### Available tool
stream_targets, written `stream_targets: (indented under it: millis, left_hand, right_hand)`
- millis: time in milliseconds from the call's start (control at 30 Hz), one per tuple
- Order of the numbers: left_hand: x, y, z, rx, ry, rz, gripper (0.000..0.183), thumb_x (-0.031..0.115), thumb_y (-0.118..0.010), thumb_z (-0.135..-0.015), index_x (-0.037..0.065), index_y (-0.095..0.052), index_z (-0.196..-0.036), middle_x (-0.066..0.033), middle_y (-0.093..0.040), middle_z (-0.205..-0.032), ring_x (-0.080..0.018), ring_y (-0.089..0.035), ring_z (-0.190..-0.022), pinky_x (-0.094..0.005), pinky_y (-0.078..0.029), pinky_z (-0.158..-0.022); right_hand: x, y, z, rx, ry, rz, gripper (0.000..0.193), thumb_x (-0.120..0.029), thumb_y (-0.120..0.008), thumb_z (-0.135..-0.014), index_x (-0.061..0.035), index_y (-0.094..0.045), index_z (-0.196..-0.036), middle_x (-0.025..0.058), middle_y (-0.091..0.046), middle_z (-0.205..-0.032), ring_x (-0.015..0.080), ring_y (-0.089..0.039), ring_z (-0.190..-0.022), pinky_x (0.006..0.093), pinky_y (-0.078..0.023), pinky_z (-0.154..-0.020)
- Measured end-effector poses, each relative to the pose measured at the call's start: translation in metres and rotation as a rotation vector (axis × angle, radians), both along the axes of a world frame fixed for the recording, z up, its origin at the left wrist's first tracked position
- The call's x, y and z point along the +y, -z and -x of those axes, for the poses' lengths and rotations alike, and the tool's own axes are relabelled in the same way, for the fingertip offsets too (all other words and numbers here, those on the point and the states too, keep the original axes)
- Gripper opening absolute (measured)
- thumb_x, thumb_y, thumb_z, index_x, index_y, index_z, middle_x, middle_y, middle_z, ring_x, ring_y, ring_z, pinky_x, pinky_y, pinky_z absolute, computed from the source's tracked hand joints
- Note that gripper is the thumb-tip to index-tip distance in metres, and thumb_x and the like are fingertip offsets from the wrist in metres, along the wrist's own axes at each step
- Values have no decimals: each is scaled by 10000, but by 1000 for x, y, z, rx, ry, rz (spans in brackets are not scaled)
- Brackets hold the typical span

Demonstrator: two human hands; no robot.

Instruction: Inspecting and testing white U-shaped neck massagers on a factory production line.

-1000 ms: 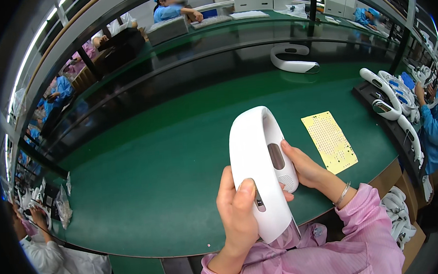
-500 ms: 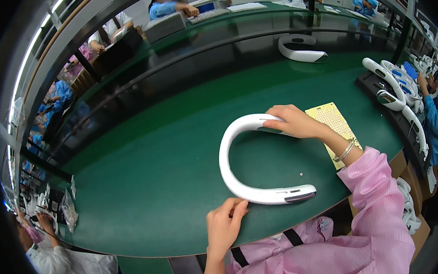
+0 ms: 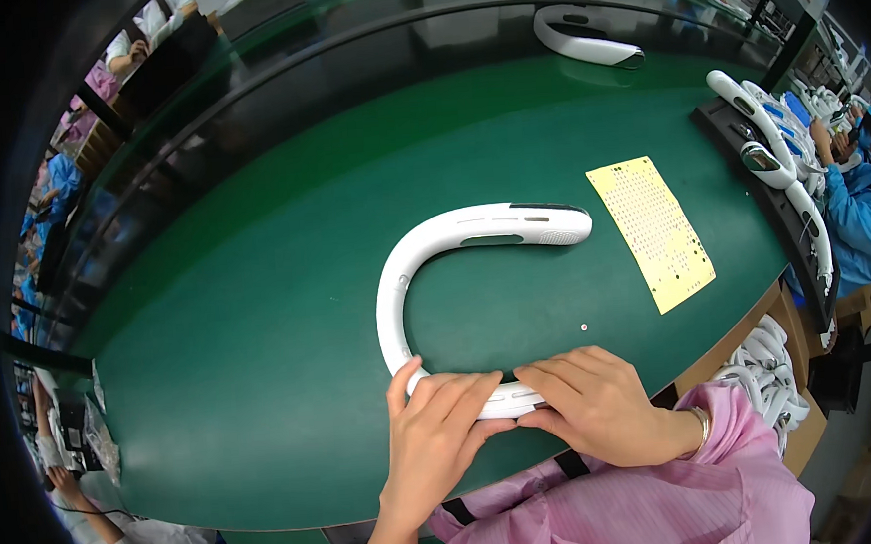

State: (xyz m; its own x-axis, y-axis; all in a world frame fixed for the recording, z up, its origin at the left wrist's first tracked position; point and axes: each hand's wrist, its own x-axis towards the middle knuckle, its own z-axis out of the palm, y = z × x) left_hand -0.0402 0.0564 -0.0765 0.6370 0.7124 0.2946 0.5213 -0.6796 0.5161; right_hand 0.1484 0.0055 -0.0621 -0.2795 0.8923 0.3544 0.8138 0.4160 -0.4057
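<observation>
A white U-shaped neck-band device [image 3: 425,258] lies flat on the green table [image 3: 259,313], its open side toward the right. My left hand [image 3: 436,441] and my right hand [image 3: 593,407] both press on its near arm, fingers laid over it and meeting in the middle. The far arm, with a dark strip and slots, lies free. A yellow perforated sheet [image 3: 652,231] sits to the right of the device, untouched. A tiny pale speck [image 3: 584,328] lies on the mat between the device's arms.
Another white neck-band device [image 3: 581,44] lies on the far belt. A dark tray [image 3: 780,201] at the right edge holds several more, and others hang below the table's right corner [image 3: 760,352]. People in blue sit at the right and far left.
The device went from upright in both hands to lying flat on the table. My right hand left its far arm and joined my left hand on the near arm.
</observation>
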Motion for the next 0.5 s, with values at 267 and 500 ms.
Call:
stream_targets:
  millis: [267,500]
  left_hand:
    - [12,0,-1,-37,59,39,353,220,-723,-678,60,-647,-983,0,-640,-916,-154,-562,-846,-347,-373,-876]
    - [8,0,-10,-42,-14,2,312,269,-719,-687,70,-667,-922,-11,-653,-861,-166,-572,-790,-338,-378,-837]
  right_hand:
    - [8,0,8,-16,62,92,333,-265,-686,-710,-13,-610,-914,50,-599,-810,175,-562,-641,277,-411,-586]
    - [10,3,7,2,92,108,286,-221,-675,-693,-21,-608,-886,27,-565,-756,154,-533,-610,275,-353,-531]
